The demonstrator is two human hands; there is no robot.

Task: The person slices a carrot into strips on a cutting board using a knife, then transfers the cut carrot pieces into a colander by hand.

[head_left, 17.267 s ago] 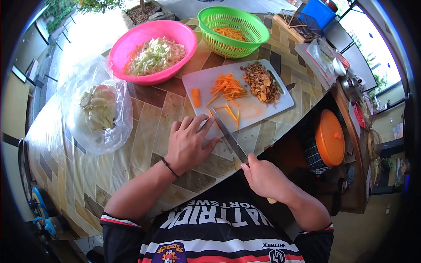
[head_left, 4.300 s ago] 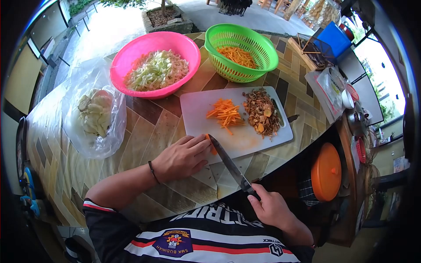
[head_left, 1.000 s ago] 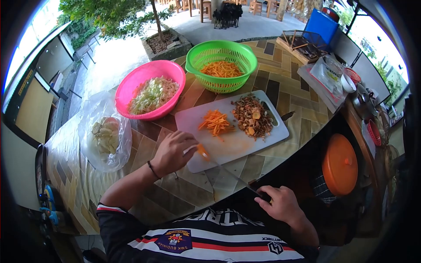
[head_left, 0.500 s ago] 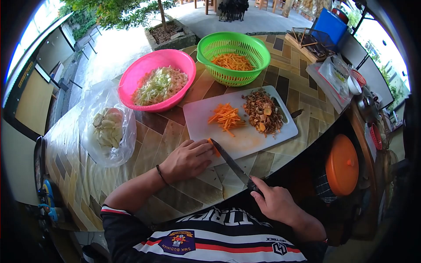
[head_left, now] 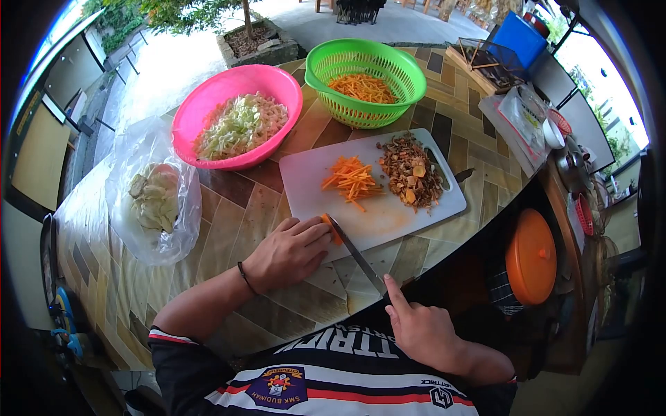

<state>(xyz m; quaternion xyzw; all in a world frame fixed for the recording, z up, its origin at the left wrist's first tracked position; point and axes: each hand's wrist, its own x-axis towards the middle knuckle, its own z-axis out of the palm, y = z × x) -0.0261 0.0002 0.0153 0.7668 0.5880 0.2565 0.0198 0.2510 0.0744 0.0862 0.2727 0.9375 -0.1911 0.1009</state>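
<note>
My left hand (head_left: 290,254) is closed over a carrot piece (head_left: 331,227) near the lower left edge of the white cutting board (head_left: 305,186). Only the orange end of the carrot shows past my fingers. In my right hand (head_left: 422,326) is a kitchen knife (head_left: 362,261), its handle mostly hidden by the palm and my index finger stretched along it. The blade tip lies against the carrot. Farther up the board sit a pile of carrot sticks (head_left: 351,182) and, to its right, a heap of brown peelings and scraps (head_left: 412,173).
A pink basin (head_left: 186,119) of shredded cabbage and a green colander (head_left: 415,83) of carrot shreds stand behind the board. To the left lies a clear plastic bag (head_left: 182,239) with pale cabbage pieces. An orange-lidded container (head_left: 531,256) stands below the table's right edge.
The view has shifted a little, so the table items appear slightly left. My right hand has drawn the knife slightly toward me; my left hand stays on the carrot.
</note>
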